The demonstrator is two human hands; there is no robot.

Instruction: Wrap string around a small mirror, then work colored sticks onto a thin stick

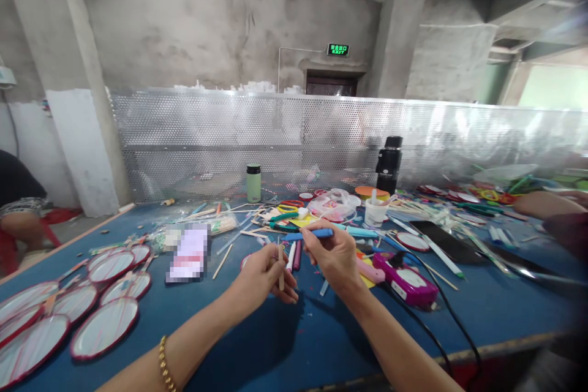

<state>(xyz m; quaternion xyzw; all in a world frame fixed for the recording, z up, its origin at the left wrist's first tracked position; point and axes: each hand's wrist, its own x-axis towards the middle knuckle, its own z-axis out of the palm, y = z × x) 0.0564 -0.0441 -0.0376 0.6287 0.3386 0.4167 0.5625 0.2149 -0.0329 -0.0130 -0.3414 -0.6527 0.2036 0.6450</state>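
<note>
Head view: contents of a crowded blue-topped desk

Item one: a flat, pale wooden stick, held near upright above the desk by the left hand. Thumb and fingers pinch it along its length, with the upper end clear, presumably so that end can be got at.

Item two: a slim, pen-like blue tool, held nearly level in the right hand. Thumb and fingers pinch it as one would a pen — likely for fine control — and its narrow end points towards the top of the stick. Whether the two touch cannot be told.

Left of the hands: round white panels with red rims, overlapping, probably to save room; next to them, a pale purple rectangular slab, its face blurred.

Behind the hands: green-handled pliers and a small white plastic cup, seemingly kept within reach. A pale green bottle with a black lid and a tall black flask stand further back, by the perforated metal screen, perhaps to spare the working space.

Right: a magenta plastic box with a white panel, beside dark cables.
</note>
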